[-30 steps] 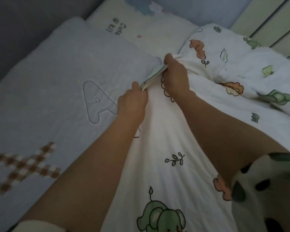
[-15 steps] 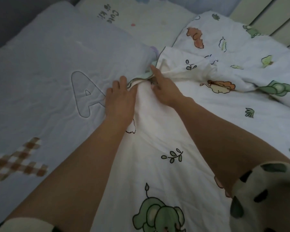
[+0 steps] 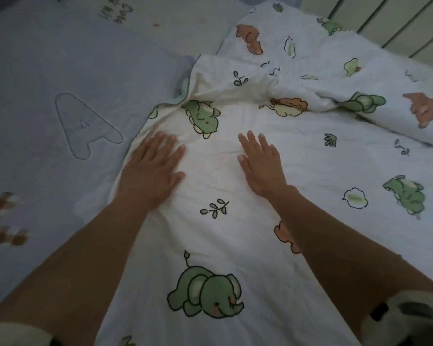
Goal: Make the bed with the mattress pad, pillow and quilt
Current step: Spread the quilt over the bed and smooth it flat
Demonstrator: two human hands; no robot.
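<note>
Head view: left hand [image 3: 151, 171] and right hand [image 3: 260, 163], fingers spread flat, press quilt [image 3: 210, 236] smooth; bunching at two o'clock.

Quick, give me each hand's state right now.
Left hand: open, fingers straight, pressing flat on the white animal-print quilt, no grip.
Right hand: open, fingers spread, palm flat on the same quilt.

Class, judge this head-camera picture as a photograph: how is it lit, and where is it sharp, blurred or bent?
Head view: dim, bluish light, no glare; the elephant print on the quilt is sharp; the checked patch at the left edge is smeared, the left hand soft at its fingertips; the slats top right fan out, perhaps lens distortion.
</note>
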